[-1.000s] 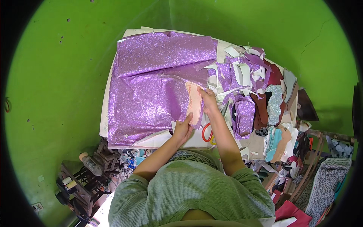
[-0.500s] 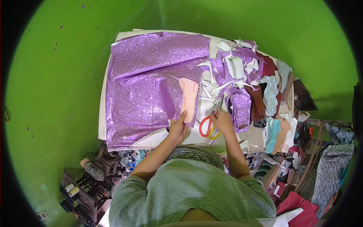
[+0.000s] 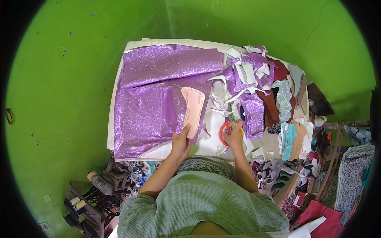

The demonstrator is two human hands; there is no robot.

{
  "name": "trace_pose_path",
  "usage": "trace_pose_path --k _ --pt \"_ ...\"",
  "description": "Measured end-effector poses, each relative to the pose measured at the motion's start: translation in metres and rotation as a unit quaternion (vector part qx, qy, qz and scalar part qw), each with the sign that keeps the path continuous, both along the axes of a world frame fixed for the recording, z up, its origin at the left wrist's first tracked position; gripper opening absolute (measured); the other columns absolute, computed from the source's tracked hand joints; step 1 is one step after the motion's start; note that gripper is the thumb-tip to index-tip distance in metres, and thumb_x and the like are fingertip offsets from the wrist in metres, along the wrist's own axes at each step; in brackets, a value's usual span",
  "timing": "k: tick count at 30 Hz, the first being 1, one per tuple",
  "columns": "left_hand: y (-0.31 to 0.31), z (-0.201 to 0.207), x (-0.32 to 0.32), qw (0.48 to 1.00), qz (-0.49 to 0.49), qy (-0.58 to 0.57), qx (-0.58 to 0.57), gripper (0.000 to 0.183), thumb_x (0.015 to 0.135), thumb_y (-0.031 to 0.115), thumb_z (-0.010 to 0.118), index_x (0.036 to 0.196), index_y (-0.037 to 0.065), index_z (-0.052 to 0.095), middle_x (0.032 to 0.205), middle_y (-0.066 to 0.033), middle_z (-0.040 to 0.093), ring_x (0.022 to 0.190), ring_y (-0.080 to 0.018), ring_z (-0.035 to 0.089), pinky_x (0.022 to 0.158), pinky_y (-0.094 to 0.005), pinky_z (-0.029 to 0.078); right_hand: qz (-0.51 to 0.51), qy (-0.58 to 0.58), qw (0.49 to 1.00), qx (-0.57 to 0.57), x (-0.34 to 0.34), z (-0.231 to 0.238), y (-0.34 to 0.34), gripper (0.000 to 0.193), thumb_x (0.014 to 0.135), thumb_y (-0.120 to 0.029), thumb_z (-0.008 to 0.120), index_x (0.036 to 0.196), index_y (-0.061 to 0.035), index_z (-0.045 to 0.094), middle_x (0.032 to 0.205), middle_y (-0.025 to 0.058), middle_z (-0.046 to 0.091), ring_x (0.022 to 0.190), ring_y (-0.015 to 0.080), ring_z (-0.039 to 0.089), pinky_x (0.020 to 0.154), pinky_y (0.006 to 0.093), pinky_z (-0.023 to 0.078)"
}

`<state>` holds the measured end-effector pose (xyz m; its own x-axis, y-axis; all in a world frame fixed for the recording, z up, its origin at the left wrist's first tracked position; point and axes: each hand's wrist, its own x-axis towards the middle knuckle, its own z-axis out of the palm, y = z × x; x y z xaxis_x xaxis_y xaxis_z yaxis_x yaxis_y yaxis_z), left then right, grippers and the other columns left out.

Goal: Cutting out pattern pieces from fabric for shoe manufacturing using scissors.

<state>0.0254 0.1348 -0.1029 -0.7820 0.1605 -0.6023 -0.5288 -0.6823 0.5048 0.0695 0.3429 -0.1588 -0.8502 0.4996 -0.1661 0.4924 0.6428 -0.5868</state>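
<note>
A large sheet of glittery purple material (image 3: 147, 107) covers the left and middle of the table, with a fold across its upper part. On its right edge lies a pale pink pattern piece (image 3: 193, 105), long and curved, with red markings. My left hand (image 3: 181, 146) pinches the lower end of the pattern together with the purple sheet, thumb on top. To the right of it, my right hand (image 3: 235, 138) is closed on scissors with one red and one yellow handle (image 3: 224, 135). Their blades point away from me, toward white and purple scraps; whether they are apart is hard to see.
Cut purple pieces (image 3: 253, 115) lie stacked right of the scissors. Beyond are white offcuts (image 3: 245, 73), brown pieces (image 3: 270, 109) and a silver glitter piece (image 3: 283, 99). Turquoise pieces (image 3: 288, 139) sit near the right edge. A wooden rack (image 3: 93, 206) stands at lower left.
My right hand and the scissors have shifted a little right and turned, with the handles closer together. The pattern and my left hand sit slightly lower and farther left. The whole view has shifted a little.
</note>
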Motion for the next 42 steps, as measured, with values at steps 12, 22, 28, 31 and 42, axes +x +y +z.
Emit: trace_pose_path --k 12,22,28,31,42 --pt "-0.009 0.008 0.0 0.999 -0.016 -0.033 0.034 0.031 0.084 0.008 0.056 0.113 0.003 0.047 0.104 -0.0077 0.057 0.088 -0.0167 0.059 0.074 -0.027 0.052 0.086 -0.054 0.813 -0.573 0.028 0.062 0.035 0.071 0.079 -0.049 0.059 0.128 -0.0138 0.022 0.072 0.0023 0.041 0.039 0.0049 0.032 0.034 0.0203 0.025" --pt "-0.005 0.022 -0.001 0.999 -0.007 -0.021 0.044 0.031 0.084 0.01 0.055 0.112 -0.001 0.046 0.103 -0.0119 0.058 0.088 -0.0199 0.06 0.074 -0.0302 0.053 0.237 -0.104 0.655 -0.71 -0.004 0.04 0.011 0.118 0.044 -0.087 0.032 0.134 -0.012 0.022 0.076 0.0029 0.039 0.045 0.0057 0.031 0.038 0.0194 0.026" --pt "-0.007 0.025 0.001 0.998 -0.008 0.004 -0.056 0.028 0.083 0.009 0.055 0.107 -0.006 0.049 0.098 -0.0122 0.059 0.084 -0.0184 0.061 0.069 -0.0291 0.052 0.233 -0.11 0.7 -0.666 -0.016 0.05 0.016 0.116 0.046 -0.086 0.037 0.134 -0.0117 0.023 0.077 0.0012 0.039 0.049 0.0055 0.033 0.039 0.0189 0.027" --pt "-0.008 0.019 0.001 0.996 -0.013 0.001 -0.09 0.024 0.082 0.008 0.057 0.101 -0.007 0.052 0.094 -0.0113 0.06 0.078 -0.0163 0.061 0.064 -0.0278 0.052 0.241 -0.118 0.693 -0.669 -0.021 0.056 0.021 0.121 0.047 -0.086 0.04 0.135 -0.0066 0.02 0.078 0.0048 0.042 0.047 0.0081 0.035 0.039 0.0204 0.028" --pt "-0.005 0.012 0.004 0.994 -0.013 -0.001 -0.108 0.022 0.082 0.006 0.057 0.099 -0.006 0.052 0.092 -0.0117 0.059 0.076 -0.0166 0.061 0.061 -0.0279 0.05 0.258 -0.188 0.703 -0.635 -0.034 0.063 0.039 0.076 0.079 -0.065 0.042 0.134 -0.015 0.026 0.074 -0.001 0.038 0.046 0.0025 0.03 0.038 0.0162 0.025"
